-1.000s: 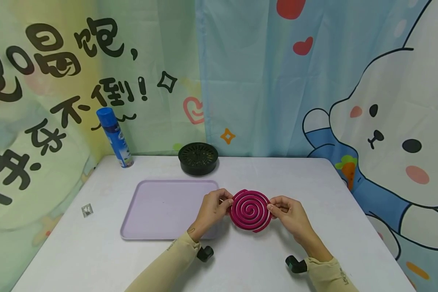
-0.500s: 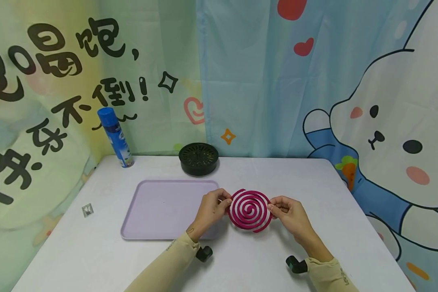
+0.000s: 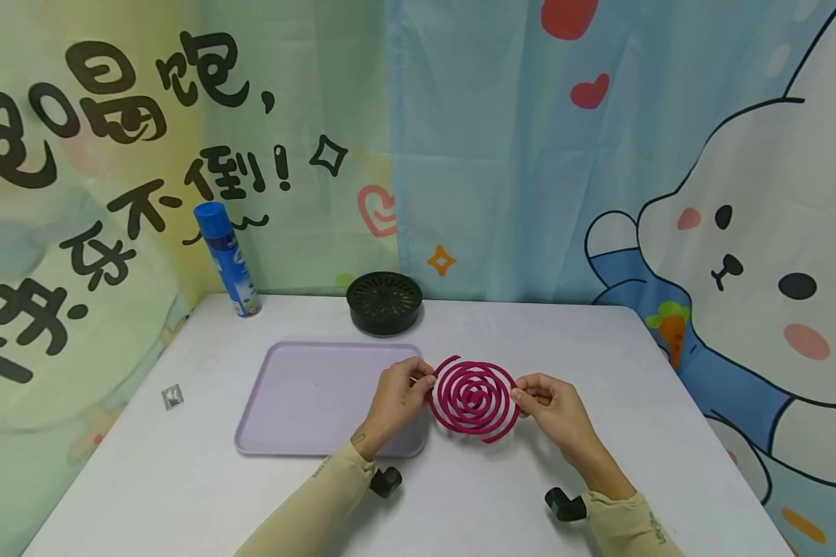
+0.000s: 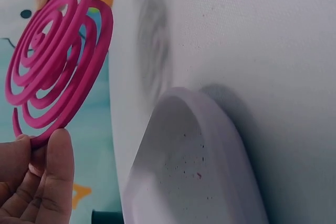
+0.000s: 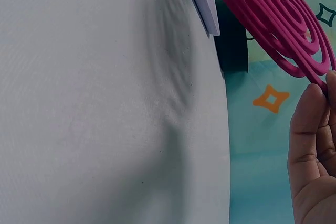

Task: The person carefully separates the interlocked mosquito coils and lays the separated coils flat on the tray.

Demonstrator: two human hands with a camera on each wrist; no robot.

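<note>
White tabletop (image 3: 181,495) sat in front of cartoon-print curtains w/ a bunny. Pink spiral mosquito coil (image 3: 474,398) was held just above the table, its rings pulled slightly apart, right beside a pale lilac plastic tray (image 3: 306,398). Left hand (image 3: 397,398) pinched the coil's left edge btwn thumb & fingertips; right hand (image 3: 553,406) pinched the right edge the same way. Black round vented coil holder (image 3: 384,302) & blue spray can (image 3: 227,259) stood at the back.

Pink spiral coil (image 3: 474,398), held between left hand (image 3: 395,396) and right hand (image 3: 553,408), has loosened over the last second: its rings now stand apart with visible gaps.
</note>
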